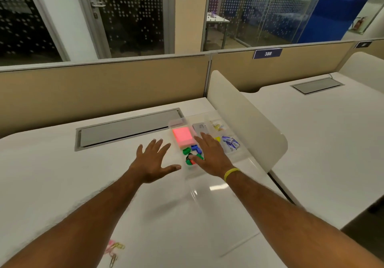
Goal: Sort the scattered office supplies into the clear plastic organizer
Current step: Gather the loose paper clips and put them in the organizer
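The clear plastic organizer (176,122) stands on the white desk beside the side divider. Inside it lie a pink sticky-note pad (182,136), a grey box (200,128), coloured paper clips (218,126), blue-and-white staple boxes (230,143) and green and blue binder clips (192,151). My right hand (209,155), fingers spread and straight, hovers over the organizer's near compartments. My left hand (153,159) is spread flat just left of the organizer, holding nothing. A few loose paper clips (114,251) lie near the desk's front edge.
A grey cable-tray lid (128,128) is set into the desk behind my left hand. A cream divider panel (245,118) rises right of the organizer, with another desk (322,132) beyond it. A tan partition wall runs along the back.
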### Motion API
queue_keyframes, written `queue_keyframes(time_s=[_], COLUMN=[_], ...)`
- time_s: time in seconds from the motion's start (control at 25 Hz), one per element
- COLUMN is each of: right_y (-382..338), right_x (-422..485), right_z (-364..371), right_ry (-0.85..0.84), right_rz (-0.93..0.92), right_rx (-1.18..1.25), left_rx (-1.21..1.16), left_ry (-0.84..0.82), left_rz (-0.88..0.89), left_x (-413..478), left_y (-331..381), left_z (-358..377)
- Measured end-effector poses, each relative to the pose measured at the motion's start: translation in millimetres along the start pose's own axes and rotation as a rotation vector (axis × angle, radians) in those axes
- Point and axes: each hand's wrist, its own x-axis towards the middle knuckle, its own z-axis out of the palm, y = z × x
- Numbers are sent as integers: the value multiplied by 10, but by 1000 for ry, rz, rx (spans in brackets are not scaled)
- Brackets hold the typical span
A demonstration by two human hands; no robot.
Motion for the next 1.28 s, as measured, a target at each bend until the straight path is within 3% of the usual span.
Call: queue_keyframes(time_s=[0.76, 0.88, 1.04, 1.28], right_y=[-1403, -1534, -1757, -2090], right_x=[-1366, -1453, -1484, -1306], right_z=[1206, 1358, 1591, 1868], right_ry=[-162, -221, -363, -374], right_rz=[-111, -72, 117, 153], right_rx=[-88, 11, 227, 324], left_rx=[-27, -39, -38, -317], left_ry=[-9, -25, -28, -4], left_rz=[-157, -187, -230, -308], left_x=[-2466, -2632, -2790, -2770], left_y=[-1263, -1376, -1408, -1280], left_z=[929, 998, 1065, 1099])
